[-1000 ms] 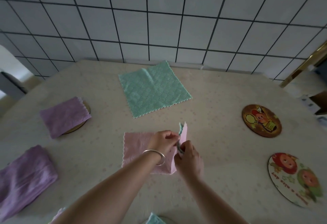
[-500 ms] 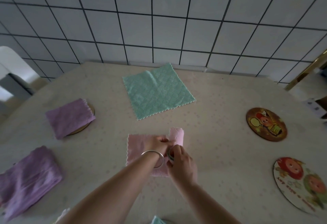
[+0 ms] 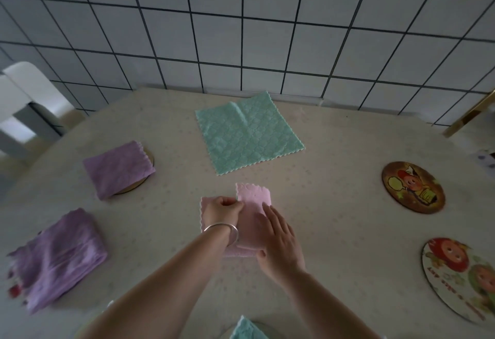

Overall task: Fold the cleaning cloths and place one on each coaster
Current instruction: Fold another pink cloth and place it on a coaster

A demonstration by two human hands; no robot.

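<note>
A pink cloth (image 3: pixel 254 197) lies partly folded in the middle of the table. My left hand (image 3: pixel 223 210) pinches its folded edge with curled fingers. My right hand (image 3: pixel 278 242) presses flat on the folded layer with straight fingers. A green cloth (image 3: pixel 247 135) lies unfolded behind it. One folded purple cloth (image 3: pixel 117 168) sits on a wooden coaster (image 3: pixel 139 187) at the left. Another purple cloth (image 3: pixel 59 258) lies at the near left. Two bare picture coasters, a brown one (image 3: pixel 412 187) and a white one (image 3: pixel 460 279), lie at the right.
A folded green cloth (image 3: pixel 247 330) shows at the bottom edge on a round coaster. The tiled wall (image 3: pixel 241 30) rises behind the table. A white chair (image 3: pixel 24 103) stands at the left; a gold frame (image 3: pixel 468 116) at the far right.
The raised pink flap has been laid down over the cloth. My right hand let go of it and now presses flat on top. The camera moved closer.
</note>
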